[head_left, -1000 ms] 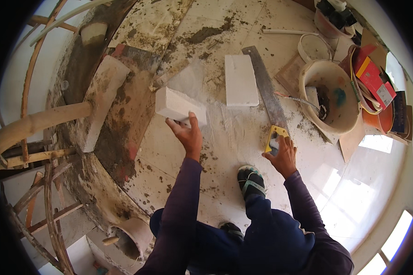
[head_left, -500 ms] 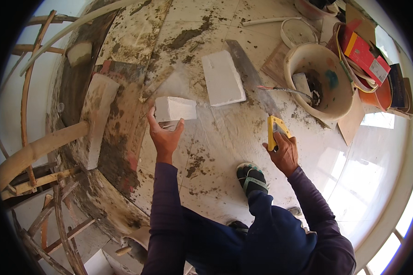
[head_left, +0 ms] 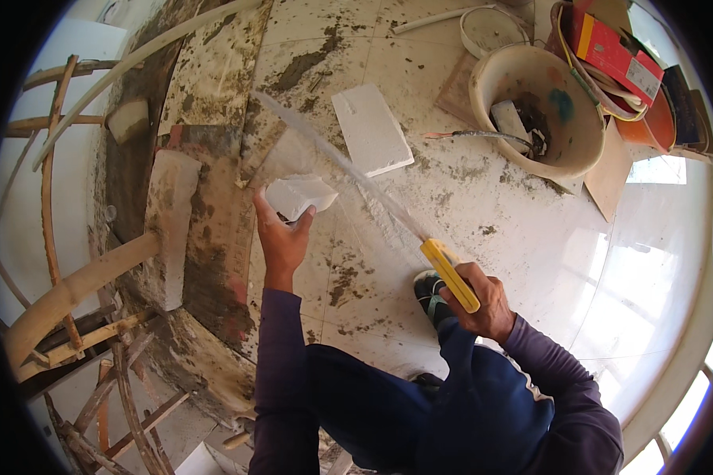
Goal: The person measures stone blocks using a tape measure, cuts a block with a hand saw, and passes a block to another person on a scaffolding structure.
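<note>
My left hand (head_left: 284, 241) is closed around a small white block (head_left: 299, 195), thumb on the near side and fingers along its left. In my right hand (head_left: 483, 302) is the yellow handle of a hand saw (head_left: 388, 207). Its long blade slants up and left, passing beyond the held block on the right side. A larger white block (head_left: 371, 131) lies flat on the floor just past the blade. White dust and crumbs are scattered below the blade.
A dirty tub (head_left: 540, 111) with rubble inside stands at the far right, beside a red box (head_left: 619, 57). On the left are a long block (head_left: 170, 226) and a curved wooden pole (head_left: 83, 285) among rough sticks. Dried mortar spots the tiled floor (head_left: 372, 317).
The saw has swung: its blade, earlier lying right of the larger block, now slants across in front of it. My right hand has drawn nearer to me. The small block has tilted in my left hand.
</note>
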A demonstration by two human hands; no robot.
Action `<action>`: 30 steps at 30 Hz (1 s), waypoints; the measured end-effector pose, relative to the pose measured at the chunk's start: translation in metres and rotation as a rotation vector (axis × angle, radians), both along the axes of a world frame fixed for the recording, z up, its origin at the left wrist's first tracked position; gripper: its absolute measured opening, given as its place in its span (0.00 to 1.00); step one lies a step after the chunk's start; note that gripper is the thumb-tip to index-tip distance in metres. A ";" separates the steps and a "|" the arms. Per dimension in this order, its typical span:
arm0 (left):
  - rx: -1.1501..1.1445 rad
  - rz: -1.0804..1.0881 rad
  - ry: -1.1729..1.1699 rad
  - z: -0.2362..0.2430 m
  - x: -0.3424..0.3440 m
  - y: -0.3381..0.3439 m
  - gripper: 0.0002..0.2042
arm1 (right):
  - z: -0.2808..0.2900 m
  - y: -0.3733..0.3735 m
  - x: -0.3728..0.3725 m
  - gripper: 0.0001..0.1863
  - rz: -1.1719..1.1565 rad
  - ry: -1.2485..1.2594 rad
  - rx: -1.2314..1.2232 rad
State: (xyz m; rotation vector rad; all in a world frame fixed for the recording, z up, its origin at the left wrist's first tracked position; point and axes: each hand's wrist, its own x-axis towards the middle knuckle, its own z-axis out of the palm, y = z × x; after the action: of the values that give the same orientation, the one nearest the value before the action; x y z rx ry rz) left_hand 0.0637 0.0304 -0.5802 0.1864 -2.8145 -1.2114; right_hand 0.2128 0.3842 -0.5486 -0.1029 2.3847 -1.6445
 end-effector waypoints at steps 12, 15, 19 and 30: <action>-0.036 -0.036 -0.055 0.018 -0.006 -0.004 0.32 | 0.031 -0.001 -0.026 0.28 0.291 -0.065 0.048; -0.085 -0.058 -0.054 0.017 -0.011 0.007 0.32 | 0.010 -0.028 -0.063 0.27 0.279 -0.080 0.051; -0.082 -0.034 -0.035 0.020 -0.010 -0.003 0.33 | 0.034 -0.035 -0.066 0.27 0.305 -0.057 -0.005; 0.020 -0.045 -0.037 0.008 -0.002 -0.018 0.33 | 0.033 -0.052 -0.086 0.24 0.246 -0.021 -0.147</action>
State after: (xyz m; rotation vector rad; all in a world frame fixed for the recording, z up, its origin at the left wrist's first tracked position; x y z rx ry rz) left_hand 0.0617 0.0124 -0.5726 0.1486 -2.8541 -1.2580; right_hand 0.1266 0.3323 -0.5157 -0.3864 2.1344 -1.6888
